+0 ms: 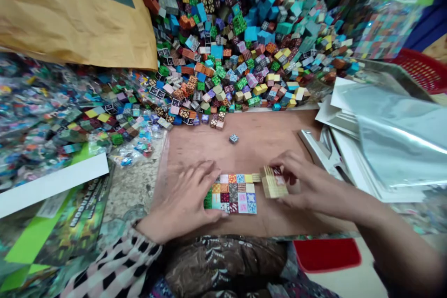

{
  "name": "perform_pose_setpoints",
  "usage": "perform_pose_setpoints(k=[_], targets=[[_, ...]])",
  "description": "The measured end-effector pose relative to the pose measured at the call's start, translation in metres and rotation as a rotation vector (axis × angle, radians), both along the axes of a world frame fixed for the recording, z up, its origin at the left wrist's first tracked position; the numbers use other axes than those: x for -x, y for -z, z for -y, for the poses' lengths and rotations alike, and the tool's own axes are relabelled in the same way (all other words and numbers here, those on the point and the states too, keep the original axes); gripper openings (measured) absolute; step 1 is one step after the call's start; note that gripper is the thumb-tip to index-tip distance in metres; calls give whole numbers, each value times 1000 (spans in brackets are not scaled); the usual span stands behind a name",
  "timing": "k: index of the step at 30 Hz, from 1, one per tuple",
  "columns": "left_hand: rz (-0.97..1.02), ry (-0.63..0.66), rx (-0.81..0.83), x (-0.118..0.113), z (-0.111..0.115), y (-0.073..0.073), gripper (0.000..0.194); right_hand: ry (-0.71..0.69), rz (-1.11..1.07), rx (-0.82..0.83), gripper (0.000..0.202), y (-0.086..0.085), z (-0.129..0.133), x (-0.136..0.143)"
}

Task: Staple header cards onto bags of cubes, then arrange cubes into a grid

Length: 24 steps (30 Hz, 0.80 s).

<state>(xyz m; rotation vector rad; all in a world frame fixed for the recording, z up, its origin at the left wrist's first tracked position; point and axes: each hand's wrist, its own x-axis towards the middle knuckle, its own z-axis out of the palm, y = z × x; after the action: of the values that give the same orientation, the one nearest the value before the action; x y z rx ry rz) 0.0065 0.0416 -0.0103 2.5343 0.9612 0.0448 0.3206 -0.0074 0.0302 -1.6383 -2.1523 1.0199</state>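
A flat rectangle of small patterned cubes, set edge to edge in rows, lies on the brown board in front of me. My left hand rests at its left side, fingers stretched out and thumb along the near edge, covering part of that side. At the other side, my right hand pinches a small group of cubes, mostly pale yellow with dark red and pink faces. This group is tilted, just right of the rectangle. One grey speckled cube sits alone farther back on the board.
A large heap of loose coloured cubes fills the back. Small bagged pieces and a yellow bag are at left. A stapler and clear plastic sheets lie right. A red tray is below the brown board.
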Motion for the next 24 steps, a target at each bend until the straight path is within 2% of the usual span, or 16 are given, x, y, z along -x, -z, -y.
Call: perform_pose_setpoints(k=[1,3,7,12,20,24], targets=[[-44,26,-6,-2,2,2,96,3,45,24,45,1,11,1],[-95,48,-20,-6,5,8,104,23,119,72,44,6,29,8],[-121,64,-28,-11,5,15,97,56,79,135,55,23,46,28],[-124,80,-40,-10,4,17,96,87,10,11,62,39,51,36],[-139,92,-24,-11,2,15,96,141,33,49,68,36,49,36],[-139,91,-13,-11,2,13,95,92,87,-18,85,39,47,34]])
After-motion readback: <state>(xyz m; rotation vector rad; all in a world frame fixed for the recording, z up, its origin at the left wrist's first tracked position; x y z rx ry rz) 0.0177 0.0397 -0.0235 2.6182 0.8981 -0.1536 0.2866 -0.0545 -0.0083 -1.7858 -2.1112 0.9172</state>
